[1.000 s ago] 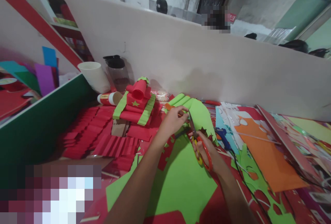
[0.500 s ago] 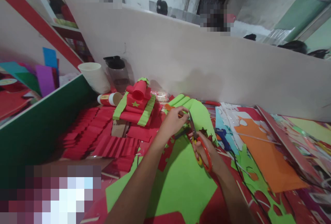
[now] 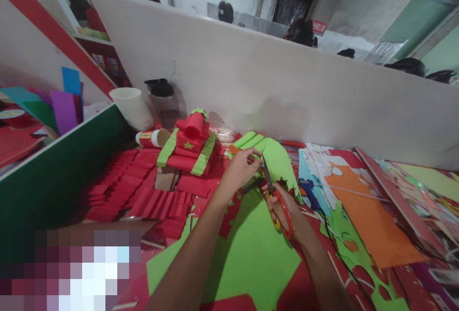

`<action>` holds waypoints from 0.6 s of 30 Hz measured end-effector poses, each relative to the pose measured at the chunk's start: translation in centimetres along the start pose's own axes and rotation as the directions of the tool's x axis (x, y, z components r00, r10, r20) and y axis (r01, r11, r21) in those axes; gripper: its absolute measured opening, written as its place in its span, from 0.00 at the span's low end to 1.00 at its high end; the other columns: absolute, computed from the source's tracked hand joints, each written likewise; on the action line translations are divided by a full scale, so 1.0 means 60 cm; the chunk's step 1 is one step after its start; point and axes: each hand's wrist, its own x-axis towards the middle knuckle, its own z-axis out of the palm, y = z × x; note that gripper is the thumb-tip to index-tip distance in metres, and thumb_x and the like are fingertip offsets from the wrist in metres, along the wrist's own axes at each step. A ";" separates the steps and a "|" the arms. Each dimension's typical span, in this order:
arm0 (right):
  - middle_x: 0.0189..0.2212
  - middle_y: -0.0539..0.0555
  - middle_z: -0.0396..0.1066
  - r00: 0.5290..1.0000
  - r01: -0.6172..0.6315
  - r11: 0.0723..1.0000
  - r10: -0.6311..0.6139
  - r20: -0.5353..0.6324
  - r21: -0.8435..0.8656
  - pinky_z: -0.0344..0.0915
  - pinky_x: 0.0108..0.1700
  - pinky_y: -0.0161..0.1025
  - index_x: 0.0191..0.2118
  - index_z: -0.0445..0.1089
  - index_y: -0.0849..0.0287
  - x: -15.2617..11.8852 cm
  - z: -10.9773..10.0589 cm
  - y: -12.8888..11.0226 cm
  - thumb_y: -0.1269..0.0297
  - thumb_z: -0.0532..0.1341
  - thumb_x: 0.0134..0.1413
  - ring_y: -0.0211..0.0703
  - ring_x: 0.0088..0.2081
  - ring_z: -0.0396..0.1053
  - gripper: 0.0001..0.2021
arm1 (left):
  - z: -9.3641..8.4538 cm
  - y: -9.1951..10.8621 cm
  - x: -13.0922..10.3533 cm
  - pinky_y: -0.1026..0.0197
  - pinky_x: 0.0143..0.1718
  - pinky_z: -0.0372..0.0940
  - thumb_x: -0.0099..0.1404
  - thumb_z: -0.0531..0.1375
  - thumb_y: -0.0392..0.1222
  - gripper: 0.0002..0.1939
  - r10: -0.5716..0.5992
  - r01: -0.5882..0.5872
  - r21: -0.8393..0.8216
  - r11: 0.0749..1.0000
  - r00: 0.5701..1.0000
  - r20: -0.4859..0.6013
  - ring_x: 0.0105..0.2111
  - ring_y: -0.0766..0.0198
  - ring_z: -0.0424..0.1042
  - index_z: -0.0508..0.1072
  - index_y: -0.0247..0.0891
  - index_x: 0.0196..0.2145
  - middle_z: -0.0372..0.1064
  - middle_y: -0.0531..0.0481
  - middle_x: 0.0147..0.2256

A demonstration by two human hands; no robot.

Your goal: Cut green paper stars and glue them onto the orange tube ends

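My right hand (image 3: 283, 205) is closed round the handles of red and yellow scissors (image 3: 286, 213), whose blades point up and away. At the blade tips, my left hand (image 3: 245, 165) pinches a small piece that looks green and is mostly hidden by the fingers. Beneath both arms lies a large green sheet (image 3: 258, 249), with rolled green sheets (image 3: 278, 155) behind the hands. To the left stands a red paper model (image 3: 186, 143) with green strips and a star. Small dark star-like pieces lie beside my right hand.
Pleated red paper (image 3: 122, 182) lies at the left by a green divider (image 3: 53, 167). A white cup (image 3: 131, 107) and a dark-lidded jug (image 3: 163, 103) stand behind. On the right are a blue glue gun (image 3: 309, 194), its cable and orange sheets (image 3: 373, 220).
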 end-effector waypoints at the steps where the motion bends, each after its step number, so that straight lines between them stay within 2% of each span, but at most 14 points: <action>1: 0.25 0.46 0.60 1.000 -0.003 1.000 0.003 0.018 0.000 0.53 0.20 0.31 0.50 0.64 0.55 0.000 0.000 0.000 0.39 0.55 0.60 0.33 0.20 0.57 0.25 | 0.000 0.000 -0.001 0.65 0.27 0.62 0.63 0.59 0.41 0.09 -0.002 0.002 -0.004 1.000 1.000 0.003 0.27 0.65 0.70 0.74 0.37 0.40 0.71 0.52 0.28; 8: 0.27 0.46 0.59 0.999 0.023 0.999 -0.022 0.025 -0.043 0.55 0.22 0.32 0.49 0.64 0.54 -0.001 -0.002 0.000 0.41 0.54 0.63 0.34 0.22 0.58 0.22 | 0.000 0.002 -0.002 0.65 0.28 0.63 0.63 0.59 0.41 0.10 -0.002 0.002 -0.052 0.999 1.000 0.000 0.28 0.65 0.73 0.71 0.39 0.43 0.71 0.53 0.29; 18: 0.26 0.45 0.58 0.999 0.020 1.000 -0.020 0.031 -0.012 0.53 0.21 0.32 0.49 0.63 0.55 -0.001 0.001 0.001 0.41 0.54 0.63 0.33 0.20 0.56 0.22 | 0.003 -0.004 0.001 0.65 0.29 0.64 0.63 0.59 0.40 0.08 -0.019 0.017 -0.085 0.996 0.999 -0.026 0.28 0.65 0.73 0.67 0.39 0.41 0.69 0.54 0.28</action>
